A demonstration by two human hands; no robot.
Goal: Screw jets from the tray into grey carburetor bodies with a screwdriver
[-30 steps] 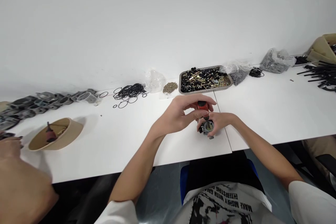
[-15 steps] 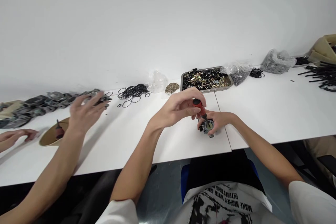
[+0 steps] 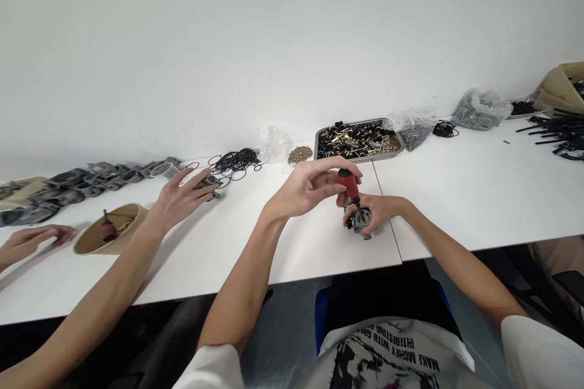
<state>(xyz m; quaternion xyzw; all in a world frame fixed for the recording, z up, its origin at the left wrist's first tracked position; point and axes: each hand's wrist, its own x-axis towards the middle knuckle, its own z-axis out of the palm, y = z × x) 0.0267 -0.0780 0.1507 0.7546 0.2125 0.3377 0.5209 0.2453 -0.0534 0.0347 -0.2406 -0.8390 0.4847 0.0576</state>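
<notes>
My left hand (image 3: 314, 185) is closed round the red handle of a screwdriver (image 3: 349, 185), gripping it near its black top end. The screwdriver leans slightly, and its tip points down into the round opening of a small grey metal part that looks like a carburetor (image 3: 364, 219). My right hand (image 3: 381, 209) grips this part from the right and far side, holding it low over or on the white table (image 3: 319, 249). The exact spot where the tip touches is too small to make out.
A metal tray (image 3: 351, 160) of black and brass-coloured pieces stands beyond my hands. Brass bits (image 3: 300, 154), black rubber rings (image 3: 235, 161) and clear bags lie along the wall. At left, a co-worker's hand (image 3: 187, 194) holds a grey part near a tan bin (image 3: 95, 249).
The screwdriver handle stands more upright, and my left hand has shifted slightly right. The co-worker's hand has moved right with a grey part, toward the rubber rings.
</notes>
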